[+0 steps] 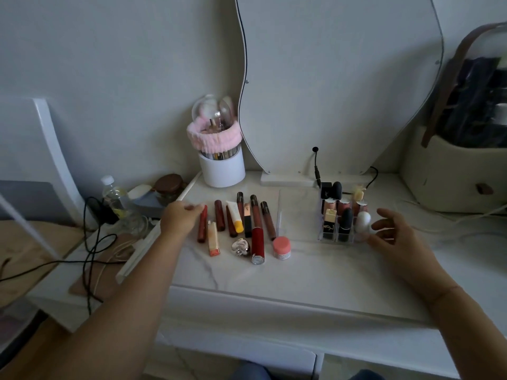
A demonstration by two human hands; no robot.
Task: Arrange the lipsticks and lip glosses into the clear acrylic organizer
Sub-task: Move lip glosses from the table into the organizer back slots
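White marble-look vanity top (315,272), cosmetics in a row.
Left hand (179,219) fingers pinch red tube (202,224); right hand (395,231) fingers apart beside clear organizer (343,215).

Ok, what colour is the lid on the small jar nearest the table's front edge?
Coral pink lid on the small jar, over a clear, glittery base. The head view, the only one, shows it.

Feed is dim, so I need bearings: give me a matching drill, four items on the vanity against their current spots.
Items:
1. Coral jar
2. White egg
3. Yellow-capped tube
4. Left hand

Spots:
A. In the organizer, front right
B. At the left end of the row
C. Front right of the loose group
D. Lying mid-row, cap toward the camera

Pairs: 1-C, 2-A, 3-D, 4-B
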